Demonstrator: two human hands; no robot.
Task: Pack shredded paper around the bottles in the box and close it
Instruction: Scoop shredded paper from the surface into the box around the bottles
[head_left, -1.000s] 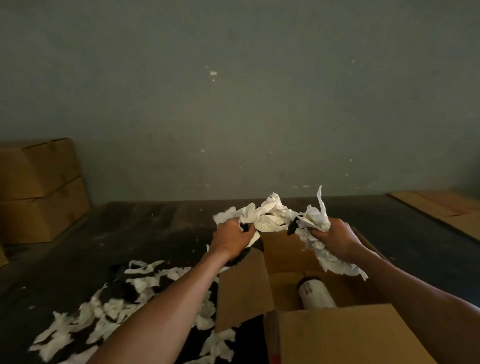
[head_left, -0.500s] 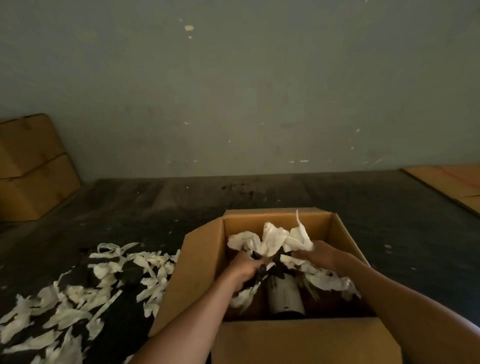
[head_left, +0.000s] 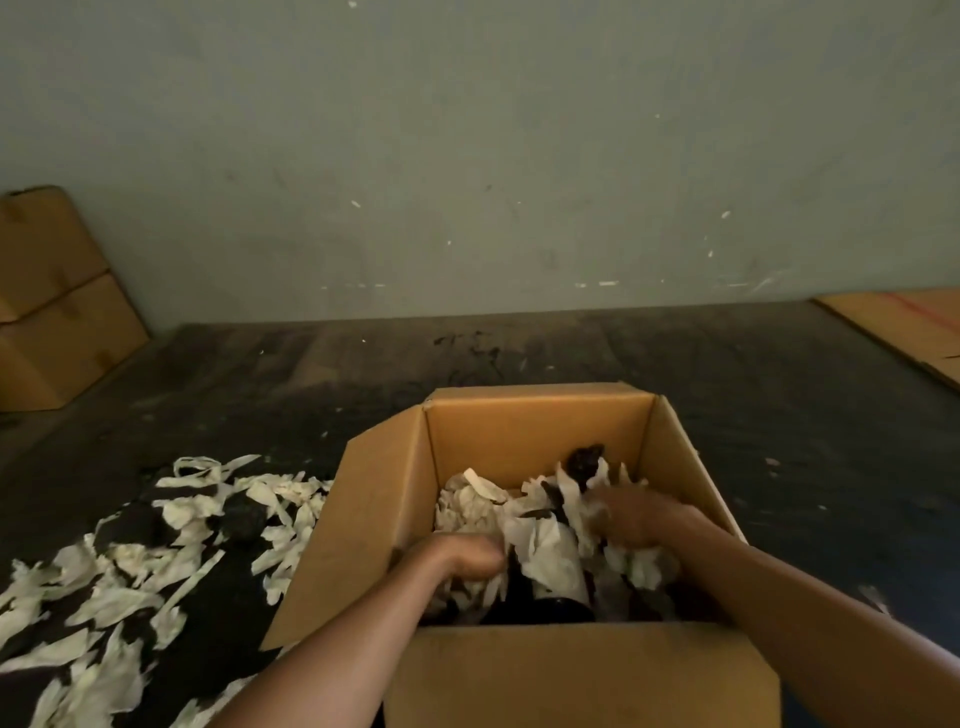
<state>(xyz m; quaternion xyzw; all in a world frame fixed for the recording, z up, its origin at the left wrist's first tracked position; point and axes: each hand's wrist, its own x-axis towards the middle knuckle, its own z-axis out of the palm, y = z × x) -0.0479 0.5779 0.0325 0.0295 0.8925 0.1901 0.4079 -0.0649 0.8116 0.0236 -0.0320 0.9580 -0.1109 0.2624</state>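
Note:
An open cardboard box (head_left: 537, 415) stands on the dark floor with its flaps up. White shredded paper (head_left: 478, 506) fills much of its inside. Between the paper a dark bottle (head_left: 545, 609) shows, mostly covered. My left hand (head_left: 460, 558) is inside the box at the near left, its fingers curled down into a wad of paper. At the right side of the box my right hand (head_left: 641, 519), blurred by motion, lies palm down on the paper with its fingers stretched over it.
More shredded paper (head_left: 130, 587) lies scattered over a black sheet on the floor left of the box. Two stacked cardboard boxes (head_left: 57, 312) stand at the far left by the wall. Flattened cardboard (head_left: 909, 327) lies at the far right.
Both hands came down from above the box with a bundle of paper and are now deep inside it. The paper now lies around the bottle.

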